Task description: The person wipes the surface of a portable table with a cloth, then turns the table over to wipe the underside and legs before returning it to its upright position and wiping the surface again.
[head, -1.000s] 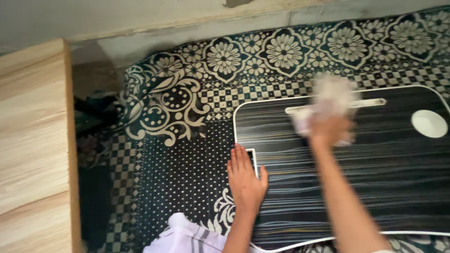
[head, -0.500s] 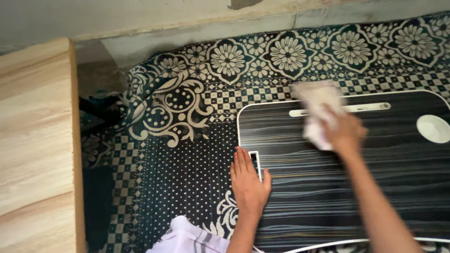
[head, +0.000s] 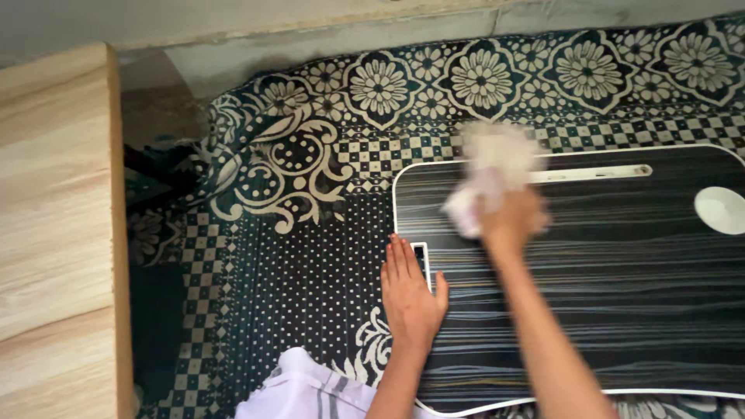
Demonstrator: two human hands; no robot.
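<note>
— What moved since a second ago?

— The cloth [head: 490, 180]. My right hand [head: 512, 221] has carried it leftward across the tray [head: 590, 310]. A second ago it sat up by the slot [head: 591, 174], nearer the middle; half a second ago it had drifted a little right and lower; now it is close to the tray's top left corner, blurred with motion.

— So how does the right hand have it?

— Fingers curled in, pinching the crumpled cloth against the dark striped top. The blur hides the fingertips, but the cloth is plainly bunched in the grasp.

— And the left hand [head: 410, 299]?

— It hasn't shifted. Flat, fingers spread and straight, palm down on the tray's left edge, half on the rug [head: 310, 264]. It holds nothing; I'd judge it is pinning the tray.

— What does the sweep tell you?

— That I'm working back and forth along the upper band. The cup well [head: 720, 209] at far right and the lower half look untouched by the cloth in these views, though I can't tell clean from dusty on that surface.

— Anything else nearby?

— A wooden panel [head: 54, 233] at the left, well apart.
</note>
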